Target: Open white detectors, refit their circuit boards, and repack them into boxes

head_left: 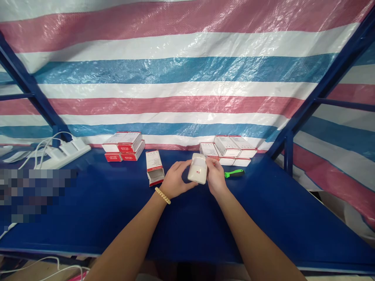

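Note:
Between my two hands is a cream-white motion sensor (198, 171), with a paler curved window at its top and a small red mark on its front. My left hand (176, 180) grips its left side, thumb along the lower edge. On the opposite side, the fingers of my right hand (216, 175) close on its right edge. An opened red and white box (154, 164) lies beside my left hand, its open end towards me. Just beyond my right hand rests a screwdriver with a green and black handle (235, 173); part of it is hidden by the hand.
Red and white boxes (125, 142) are stacked at the back left of the blue table (117, 218). Another stack of boxes (230, 146) stands at the back right. A white power strip (66, 154) with plugs and cables lies left. Blue metal posts (299, 101) and striped sheeting enclose the table.

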`<state>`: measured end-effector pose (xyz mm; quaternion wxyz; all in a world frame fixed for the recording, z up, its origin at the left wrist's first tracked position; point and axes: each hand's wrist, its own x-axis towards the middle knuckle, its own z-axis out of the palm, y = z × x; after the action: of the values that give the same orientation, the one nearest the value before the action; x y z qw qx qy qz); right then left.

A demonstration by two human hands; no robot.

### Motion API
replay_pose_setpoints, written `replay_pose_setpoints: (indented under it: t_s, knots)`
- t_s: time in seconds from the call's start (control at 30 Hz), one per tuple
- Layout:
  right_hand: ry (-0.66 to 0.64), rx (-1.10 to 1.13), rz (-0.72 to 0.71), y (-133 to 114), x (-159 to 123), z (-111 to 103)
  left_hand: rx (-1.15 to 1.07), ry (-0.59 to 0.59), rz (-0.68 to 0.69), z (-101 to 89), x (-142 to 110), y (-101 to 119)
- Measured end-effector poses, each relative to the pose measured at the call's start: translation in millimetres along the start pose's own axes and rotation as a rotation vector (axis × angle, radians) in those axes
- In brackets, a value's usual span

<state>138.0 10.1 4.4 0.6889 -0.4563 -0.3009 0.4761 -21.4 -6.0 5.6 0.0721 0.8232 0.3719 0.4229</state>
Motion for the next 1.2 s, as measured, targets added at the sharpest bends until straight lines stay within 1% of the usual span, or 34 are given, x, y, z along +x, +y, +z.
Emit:
replay_pose_setpoints:
  t_s: [0.07,0.13,0.23,0.3,0.33,0.43,0.5,0.63,0.7,0.83,0.87,0.9,0.97,1.07,1.13,1.17,1.2]
  knots:
    - [-0.037,-0.027,-0.024,-1,-2,1,0.022,0.024,0.017,1.1,0,-2]
    - [-0.107,-0.056,0.001,-4,-7,3,0.034,0.053,0.018,1.5,0,-3]
    - [-0.286,-0.114,0.087,-10,-15,5,0.017,0.059,-0.023,1.3,1,-5]
    - [-0.364,-0.132,0.119,-12,-19,5,0.001,0.031,-0.052,1.4,1,-7]
    - [-0.363,-0.127,0.126,-12,-20,5,-0.01,0.013,-0.065,1.5,1,-8]
    - [-0.272,-0.088,0.149,-9,-17,4,-0.046,-0.043,-0.083,1.5,0,-9]
    - [-0.243,-0.079,0.151,-7,-14,3,-0.04,-0.063,-0.072,0.7,0,-9]
    - [-0.302,-0.169,0.138,-11,-9,-1,0.076,-0.073,0.013,-3.0,-1,-4]
    - [-0.384,-0.238,0.134,-14,-9,-4,0.124,-0.132,0.076,-5.0,-1,-1]
    - [-0.653,-0.327,0.075,-16,-11,-10,0.153,-0.313,0.167,-8.5,1,4]
    - [-0.678,-0.335,0.073,-16,-11,-10,0.157,-0.331,0.172,-9.1,2,4]
    - [-0.67,-0.339,0.083,-14,-11,-11,0.162,-0.332,0.168,-9.6,3,5]
    - [-0.612,-0.331,0.138,-13,-10,-10,0.185,-0.292,0.141,-9.9,5,4]
    - [-0.563,-0.258,0.207,-17,-7,-12,0.233,-0.143,0.065,-9.5,6,1]
    - [-0.525,-0.25,0.15,-26,1,-19,0.241,-0.029,0.006,-9.7,5,-4]
    - [-0.474,-0.292,0.07,-31,6,-26,0.24,0.009,-0.028,-10.0,4,-6]
    - [-0.422,-0.38,-0.045,-36,13,-35,0.242,0.032,-0.064,-10.5,3,-9]
